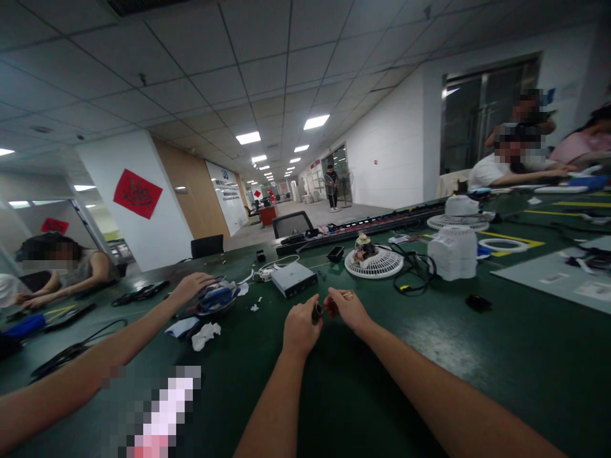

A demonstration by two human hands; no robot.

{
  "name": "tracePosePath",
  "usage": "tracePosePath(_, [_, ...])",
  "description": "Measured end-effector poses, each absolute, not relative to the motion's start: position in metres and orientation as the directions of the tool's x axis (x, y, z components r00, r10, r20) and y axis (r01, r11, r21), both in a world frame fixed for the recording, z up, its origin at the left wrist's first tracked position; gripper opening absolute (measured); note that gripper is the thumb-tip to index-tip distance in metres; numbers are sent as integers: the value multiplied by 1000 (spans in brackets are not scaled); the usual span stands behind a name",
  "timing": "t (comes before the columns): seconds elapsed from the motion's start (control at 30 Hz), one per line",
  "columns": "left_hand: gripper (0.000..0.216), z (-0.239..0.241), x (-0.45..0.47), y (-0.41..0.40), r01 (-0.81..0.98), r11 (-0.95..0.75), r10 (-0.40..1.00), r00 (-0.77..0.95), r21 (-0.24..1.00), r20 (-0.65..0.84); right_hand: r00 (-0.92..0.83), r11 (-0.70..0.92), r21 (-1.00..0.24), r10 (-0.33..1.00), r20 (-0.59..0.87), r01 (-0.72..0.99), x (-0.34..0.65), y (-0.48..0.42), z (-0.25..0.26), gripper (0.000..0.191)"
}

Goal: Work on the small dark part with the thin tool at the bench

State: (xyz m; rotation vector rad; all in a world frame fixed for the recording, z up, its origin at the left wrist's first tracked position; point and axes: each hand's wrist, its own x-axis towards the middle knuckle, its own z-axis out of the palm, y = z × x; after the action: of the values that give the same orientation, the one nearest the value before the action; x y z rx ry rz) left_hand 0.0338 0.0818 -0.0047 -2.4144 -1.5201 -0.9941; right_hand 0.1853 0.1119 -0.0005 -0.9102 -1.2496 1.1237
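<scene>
While my left hand (300, 326) is gripping a small dark round-ended piece (317, 312) above the tabletop (525, 366), my right hand (351, 308) is hovering just beside it, its fingers curling in toward the piece. Whether those fingers are pinching something small, or touching the piece at all, I cannot tell, as they are hiding their own tips. I am judging this to be a close two-handed step, the left hand steadying the piece and the right one working at it. To me the next move seems to be calling for a firm left grip and light, well-lined-up right fingertips, since so small a piece could be slipping away easily.

Off to my left, crumpled white tissue (206, 336) is lying near a dark-and-blue bundle (218, 298), and a co-worker's hand (193, 286) is reaching over that bundle. Just beyond my own hands, a pale box with a black front (292, 280) is lying flat. Further right, a white round grille (382, 266) is bearing a motor (365, 247), and a black cable (421, 275) is looping between it and a white housing (452, 253). Past the far edge, a black chair (292, 224) is standing, and deeper in the room a person (331, 187) is standing on the walkway.
</scene>
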Motion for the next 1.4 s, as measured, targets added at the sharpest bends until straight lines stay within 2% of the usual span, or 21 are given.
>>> tracePosePath(0.13, [55,-5,34,82,838,-490,762,279,239,584,-27,238,-967,970,242,-95,186,111,0,43])
tracePosePath(0.27, [56,-7,33,83,838,-484,765,265,253,587,-72,197,-965,975,212,-173,185,109,1,43])
tracePosePath(0.43, [56,-7,32,83,842,-479,768,266,247,583,-75,211,-968,972,222,-137,186,109,2,44])
tracePosePath(0.8, [55,-2,33,79,850,-452,798,248,272,550,-111,194,-959,969,220,-206,185,107,2,46])
tracePosePath(1.0, [53,-2,34,79,853,-450,800,254,264,544,-22,231,-936,969,246,-266,187,107,5,45])
tracePosePath(1.4, [55,-3,35,79,855,-449,802,257,260,540,-20,259,-949,964,266,-179,187,108,-1,48])
